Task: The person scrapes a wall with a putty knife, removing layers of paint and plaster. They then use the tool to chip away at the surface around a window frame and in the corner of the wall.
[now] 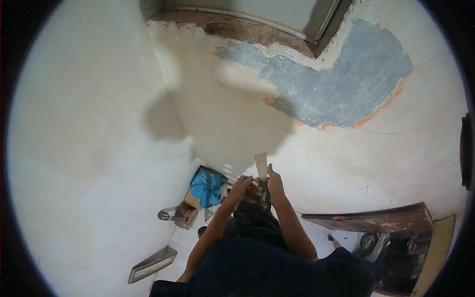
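Observation:
A putty knife [261, 164] with a pale flat blade and a black-and-green handle points up in front of my body. Wrapped round its handle is my right hand [275, 185], the thumb side facing up along the tool. My left hand [241, 189] is just left of the knife, fingers apart and bent toward the base of the blade, with the fingertips right by it. Beyond both hands stands a pale wall, where a rough grey patch [346, 79] with orange edges runs below a window frame [257, 21].
In the corner at lower left, a blue plastic bag [207, 185] sits by a cardboard box [192, 199] and a guitar [184, 217]. A framed panel [152, 265] leans at the left wall. At right are a worn brown board [376, 219] and a dark shelf [403, 262].

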Demonstrator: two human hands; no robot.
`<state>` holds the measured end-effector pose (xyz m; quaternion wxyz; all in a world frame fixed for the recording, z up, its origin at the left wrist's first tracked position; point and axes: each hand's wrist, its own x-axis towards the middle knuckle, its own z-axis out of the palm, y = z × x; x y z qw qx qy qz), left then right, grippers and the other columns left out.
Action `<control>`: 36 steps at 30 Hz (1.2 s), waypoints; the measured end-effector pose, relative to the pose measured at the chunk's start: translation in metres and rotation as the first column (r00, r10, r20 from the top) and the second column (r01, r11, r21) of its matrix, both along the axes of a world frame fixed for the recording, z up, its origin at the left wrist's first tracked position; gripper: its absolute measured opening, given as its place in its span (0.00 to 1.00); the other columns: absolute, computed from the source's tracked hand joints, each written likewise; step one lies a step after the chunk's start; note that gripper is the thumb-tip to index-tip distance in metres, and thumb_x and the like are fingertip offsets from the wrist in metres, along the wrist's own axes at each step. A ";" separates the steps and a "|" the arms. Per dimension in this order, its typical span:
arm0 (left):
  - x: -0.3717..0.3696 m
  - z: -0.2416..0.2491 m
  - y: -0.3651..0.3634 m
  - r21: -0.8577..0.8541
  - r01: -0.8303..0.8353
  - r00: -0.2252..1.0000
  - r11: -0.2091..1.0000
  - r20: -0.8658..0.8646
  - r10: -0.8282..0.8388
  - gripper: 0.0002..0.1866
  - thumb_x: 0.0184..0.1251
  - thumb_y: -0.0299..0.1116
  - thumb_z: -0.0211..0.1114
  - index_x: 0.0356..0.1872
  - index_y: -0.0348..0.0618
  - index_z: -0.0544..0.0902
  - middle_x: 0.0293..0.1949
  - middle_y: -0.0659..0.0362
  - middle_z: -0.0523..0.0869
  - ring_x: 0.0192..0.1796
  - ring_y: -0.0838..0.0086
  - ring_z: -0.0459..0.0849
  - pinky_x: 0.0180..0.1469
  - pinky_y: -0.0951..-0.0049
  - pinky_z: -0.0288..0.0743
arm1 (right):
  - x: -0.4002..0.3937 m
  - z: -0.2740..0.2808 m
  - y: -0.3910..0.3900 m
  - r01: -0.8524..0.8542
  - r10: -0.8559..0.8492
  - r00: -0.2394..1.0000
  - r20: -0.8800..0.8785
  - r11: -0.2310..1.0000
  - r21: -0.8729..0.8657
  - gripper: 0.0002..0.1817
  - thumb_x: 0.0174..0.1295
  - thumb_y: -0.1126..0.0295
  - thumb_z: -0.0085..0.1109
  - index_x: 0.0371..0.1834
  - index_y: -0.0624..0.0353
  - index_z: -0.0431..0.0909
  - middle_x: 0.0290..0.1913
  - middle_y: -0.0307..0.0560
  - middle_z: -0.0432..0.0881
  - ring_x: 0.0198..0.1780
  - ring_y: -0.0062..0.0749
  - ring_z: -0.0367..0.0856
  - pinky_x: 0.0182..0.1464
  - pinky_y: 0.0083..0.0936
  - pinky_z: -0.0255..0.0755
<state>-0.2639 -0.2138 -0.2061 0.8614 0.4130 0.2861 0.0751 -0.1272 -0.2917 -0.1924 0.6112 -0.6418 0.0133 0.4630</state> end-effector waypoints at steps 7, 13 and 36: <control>0.016 0.042 -0.015 0.140 -0.360 0.933 0.923 0.038 0.358 0.19 0.70 0.47 0.54 0.49 0.42 0.74 0.38 0.59 0.78 0.36 0.75 0.80 0.32 0.72 0.78 | -0.021 0.036 0.021 -0.179 0.170 0.843 0.510 0.983 -0.032 0.17 0.64 0.63 0.56 0.45 0.67 0.80 0.24 0.44 0.81 0.20 0.22 0.74 0.24 0.22 0.69; 0.011 0.021 -0.006 0.344 -0.430 0.896 0.834 0.052 0.441 0.13 0.66 0.37 0.60 0.30 0.35 0.77 0.26 0.59 0.76 0.28 0.77 0.76 0.30 0.75 0.74 | -0.021 -0.015 0.008 -0.264 0.246 0.666 0.704 0.961 -0.086 0.17 0.63 0.63 0.58 0.43 0.70 0.76 0.31 0.56 0.84 0.37 0.36 0.84 0.38 0.28 0.75; 0.077 -0.041 -0.019 0.303 -0.473 0.876 0.827 0.059 0.479 0.17 0.69 0.40 0.57 0.42 0.32 0.81 0.29 0.54 0.83 0.29 0.76 0.79 0.31 0.74 0.73 | 0.024 0.000 0.003 -0.431 0.444 0.799 0.405 0.893 -0.130 0.11 0.66 0.68 0.46 0.48 0.59 0.71 0.23 0.39 0.75 0.17 0.21 0.72 0.17 0.18 0.65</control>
